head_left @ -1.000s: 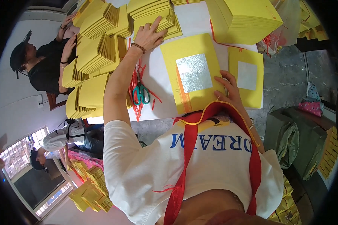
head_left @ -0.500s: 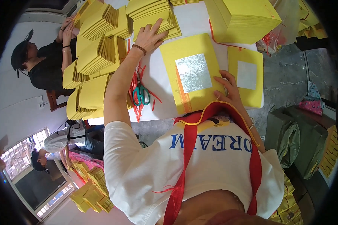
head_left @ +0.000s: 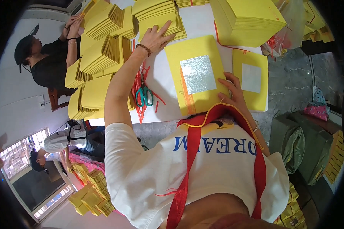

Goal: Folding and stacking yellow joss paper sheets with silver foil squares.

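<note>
My left hand [head_left: 156, 39] rests with its fingers spread on the near end of a stack of folded yellow paper [head_left: 156, 11] at the far side of the table. My right hand [head_left: 233, 90] lies along the right edge of a yellow paper sheet [head_left: 172, 72], its fingers and thumb apart. A silver foil square [head_left: 198, 74] covers the sheet's middle, with an orange strip beside it. Partly beyond my right hand lies another yellow sheet [head_left: 250, 55] with a pale square on it. Teal-handled scissors [head_left: 144, 96] lie among red strips [head_left: 140, 112], right of my left forearm.
Several bundles of folded yellow paper [head_left: 99, 57] line the table's left side. A tall yellow paper block [head_left: 252, 28] stands far right. One person in black [head_left: 49, 70] is at the left, another in white [head_left: 59, 142] lower left. Green-covered boxes [head_left: 311, 143] stand right of the table.
</note>
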Demonstrator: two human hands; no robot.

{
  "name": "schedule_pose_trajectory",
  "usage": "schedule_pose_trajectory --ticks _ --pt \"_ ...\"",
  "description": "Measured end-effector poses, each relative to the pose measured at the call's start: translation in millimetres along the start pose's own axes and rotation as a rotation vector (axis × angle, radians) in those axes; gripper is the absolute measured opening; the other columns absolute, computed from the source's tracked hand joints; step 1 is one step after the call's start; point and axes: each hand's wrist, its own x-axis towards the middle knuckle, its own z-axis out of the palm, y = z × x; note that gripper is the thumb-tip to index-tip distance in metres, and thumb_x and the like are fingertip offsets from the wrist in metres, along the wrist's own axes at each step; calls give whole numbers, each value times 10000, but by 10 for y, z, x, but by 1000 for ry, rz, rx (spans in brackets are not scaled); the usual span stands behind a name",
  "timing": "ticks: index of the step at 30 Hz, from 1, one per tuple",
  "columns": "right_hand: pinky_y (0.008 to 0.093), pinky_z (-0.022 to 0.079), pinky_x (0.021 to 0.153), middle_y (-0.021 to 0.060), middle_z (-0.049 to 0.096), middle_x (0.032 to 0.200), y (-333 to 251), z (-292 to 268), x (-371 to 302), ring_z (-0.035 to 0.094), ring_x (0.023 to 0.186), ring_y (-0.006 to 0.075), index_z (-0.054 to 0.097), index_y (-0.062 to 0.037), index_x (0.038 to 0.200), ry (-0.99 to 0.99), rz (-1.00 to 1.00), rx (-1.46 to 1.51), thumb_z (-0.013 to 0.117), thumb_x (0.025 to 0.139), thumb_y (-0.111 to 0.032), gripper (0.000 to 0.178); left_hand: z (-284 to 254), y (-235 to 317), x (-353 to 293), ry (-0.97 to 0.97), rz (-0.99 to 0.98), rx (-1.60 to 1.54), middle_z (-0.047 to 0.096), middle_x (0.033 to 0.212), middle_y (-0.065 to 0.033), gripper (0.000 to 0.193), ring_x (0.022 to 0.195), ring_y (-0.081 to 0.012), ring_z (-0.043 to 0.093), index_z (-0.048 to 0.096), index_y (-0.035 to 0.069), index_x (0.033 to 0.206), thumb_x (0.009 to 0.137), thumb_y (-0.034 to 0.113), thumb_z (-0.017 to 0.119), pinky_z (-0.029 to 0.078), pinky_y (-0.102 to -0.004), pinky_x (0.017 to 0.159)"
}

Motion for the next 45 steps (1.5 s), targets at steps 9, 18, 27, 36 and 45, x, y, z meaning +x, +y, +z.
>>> schedule_pose_trajectory --ticks 9,18,27,36,45 --pt "353 298 1021 124 342 1326 40 6 -26 345 1228 282 546 -58 1185 4 -47 -15 647 771 -119 430 -82 -32 17 -113 -141 -169 313 1398 -41 901 1050 -278 492 169 335 1409 693 189 696 452 -404 838" --pt "353 298 1024 133 395 1298 -53 -139 49 365 1229 283 525 -54 1195 -51 -23 -76 630 789 -139 428 -238 -14 -189 61 -295 -255 281 1429 -98 920 1225 -313 385 160 288 1419 690 191 713 317 -492 984" --pt "370 273 1038 122 423 1323 -51 -157 46 339 1272 261 551 -72 1175 -46 -179 -72 574 820 -152 364 -1159 1103 -705 443 -802 -1025 614 1018 -106 321 823 -143 583 583 50 1132 812 55 602 471 -257 719" --pt "358 332 989 126 549 1190 -39 -93 88 450 1190 270 603 -84 1095 -161 -129 -166 598 818 -140 282 -1533 2004 -1101 277 -336 -818 585 973 -89 387 854 -255 535 594 49 1080 732 193 686 443 -344 737" --pt "361 331 995 124 555 1175 -38 -94 60 433 1205 271 590 -70 1112 -164 -118 -96 542 851 -147 277 -1473 1996 -1141 258 -324 -914 609 907 -91 306 816 -248 553 613 37 1020 758 187 670 447 -337 696"
